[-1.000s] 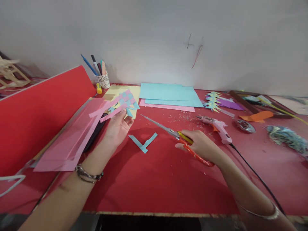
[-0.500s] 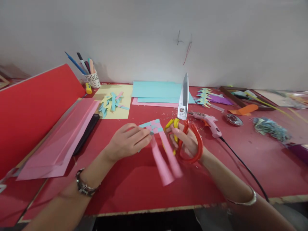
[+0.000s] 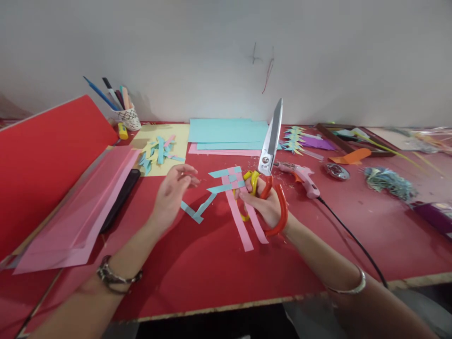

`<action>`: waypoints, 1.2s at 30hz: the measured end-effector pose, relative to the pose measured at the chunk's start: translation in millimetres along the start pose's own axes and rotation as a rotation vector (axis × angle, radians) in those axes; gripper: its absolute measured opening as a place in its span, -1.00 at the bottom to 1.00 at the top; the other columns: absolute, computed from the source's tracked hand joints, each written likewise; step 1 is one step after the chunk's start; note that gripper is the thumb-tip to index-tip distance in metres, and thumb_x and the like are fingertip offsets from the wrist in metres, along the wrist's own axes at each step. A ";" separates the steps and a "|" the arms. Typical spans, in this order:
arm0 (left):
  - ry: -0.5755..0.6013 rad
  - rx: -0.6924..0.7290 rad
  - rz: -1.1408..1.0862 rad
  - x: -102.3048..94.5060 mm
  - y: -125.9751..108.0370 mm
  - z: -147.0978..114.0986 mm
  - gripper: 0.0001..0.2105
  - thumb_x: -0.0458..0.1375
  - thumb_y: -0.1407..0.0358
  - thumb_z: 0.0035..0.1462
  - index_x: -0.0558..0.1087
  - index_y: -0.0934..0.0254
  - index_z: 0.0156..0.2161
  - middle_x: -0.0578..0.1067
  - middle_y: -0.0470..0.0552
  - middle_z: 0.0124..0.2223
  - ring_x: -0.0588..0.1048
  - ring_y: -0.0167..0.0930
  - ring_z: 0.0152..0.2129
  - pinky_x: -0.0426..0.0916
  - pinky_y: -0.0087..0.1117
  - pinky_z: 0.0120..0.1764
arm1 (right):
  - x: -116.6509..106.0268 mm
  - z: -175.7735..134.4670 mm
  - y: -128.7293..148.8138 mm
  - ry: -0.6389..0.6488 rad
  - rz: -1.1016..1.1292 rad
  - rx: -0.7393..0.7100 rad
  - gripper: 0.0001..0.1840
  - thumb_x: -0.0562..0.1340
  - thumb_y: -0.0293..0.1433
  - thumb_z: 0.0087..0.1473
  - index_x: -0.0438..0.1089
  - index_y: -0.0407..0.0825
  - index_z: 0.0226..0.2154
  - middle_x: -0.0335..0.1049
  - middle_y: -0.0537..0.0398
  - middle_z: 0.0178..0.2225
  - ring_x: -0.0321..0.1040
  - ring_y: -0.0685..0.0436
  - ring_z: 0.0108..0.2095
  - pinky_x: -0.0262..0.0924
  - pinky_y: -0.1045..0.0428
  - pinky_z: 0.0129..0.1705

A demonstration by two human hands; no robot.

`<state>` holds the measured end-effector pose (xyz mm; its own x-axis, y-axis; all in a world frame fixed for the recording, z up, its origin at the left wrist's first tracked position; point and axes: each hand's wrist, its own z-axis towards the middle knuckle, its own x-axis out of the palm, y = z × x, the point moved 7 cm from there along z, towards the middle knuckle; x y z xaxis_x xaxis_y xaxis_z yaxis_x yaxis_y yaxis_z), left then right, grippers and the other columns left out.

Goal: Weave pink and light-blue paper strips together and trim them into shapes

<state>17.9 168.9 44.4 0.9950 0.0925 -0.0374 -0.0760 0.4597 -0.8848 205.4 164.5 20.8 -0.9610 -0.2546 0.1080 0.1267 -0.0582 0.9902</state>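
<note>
My right hand [image 3: 265, 202] is wrapped round a pair of large scissors [image 3: 270, 146] with red and yellow handles, the blades pointing up. The same hand pinches the right edge of a small weave of pink and blue paper strips [image 3: 232, 179]. Two pink tails hang down from the weave and blue ends stick out to its left. My left hand [image 3: 172, 195] is off to the left, open with fingers lightly bent and nothing in it. Below the weave, between the hands, is a folded blue paper strip [image 3: 197, 213].
Behind lie blue paper sheets [image 3: 226, 131] and cut strips [image 3: 160, 149] on a yellow sheet [image 3: 176, 165]. A pink glue gun [image 3: 300, 176] with a black cord lies to the right. Pink sheets [image 3: 70, 221] and a red board [image 3: 49, 155] are at left, a pen cup [image 3: 130, 118] behind.
My left hand has let go of the paper weave and moved left, its fingers opening. The weave now stays in my right hand alone, and the scissors have tilted slightly to the right.
</note>
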 end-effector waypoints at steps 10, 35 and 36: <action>0.364 -0.394 -0.139 47.8 20.9 -24.0 -0.72 0.18 0.08 -0.14 0.40 0.24 -0.65 0.39 -0.09 -0.64 0.35 -0.47 -0.63 0.29 -0.46 -0.48 | 10.1 -3.9 1.5 0.058 -0.047 -0.047 -0.71 0.22 -0.27 -0.12 0.05 0.02 -0.54 0.09 0.27 -0.56 0.19 0.04 -0.46 0.13 0.06 -0.37; -0.031 -0.061 0.366 -15.6 -2.4 10.5 -0.74 -0.07 0.27 0.03 0.21 0.25 -0.64 0.25 -0.12 -0.66 0.25 -0.52 -0.66 0.18 -0.52 -0.56 | -29.0 5.6 24.3 0.196 -1.278 0.023 -0.55 0.02 0.00 -0.04 -0.10 0.00 -0.60 0.06 0.20 -0.59 -0.03 0.03 -0.58 -0.16 0.10 -0.52; -0.020 -0.047 0.386 -15.4 -3.0 10.3 -0.74 -0.07 0.26 0.03 0.20 0.25 -0.64 0.23 -0.13 -0.67 0.24 -0.52 -0.67 0.16 -0.52 -0.58 | -28.3 5.9 24.9 0.194 -1.299 0.013 -0.55 0.04 -0.01 -0.05 -0.09 0.00 -0.61 0.06 0.21 -0.60 -0.03 0.03 -0.58 -0.17 0.10 -0.52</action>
<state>2.2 175.2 52.4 0.8922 0.2686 -0.3631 -0.4412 0.3466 -0.8278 234.3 176.0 42.9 -0.3289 -0.1539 -0.9317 -0.8614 -0.3556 0.3628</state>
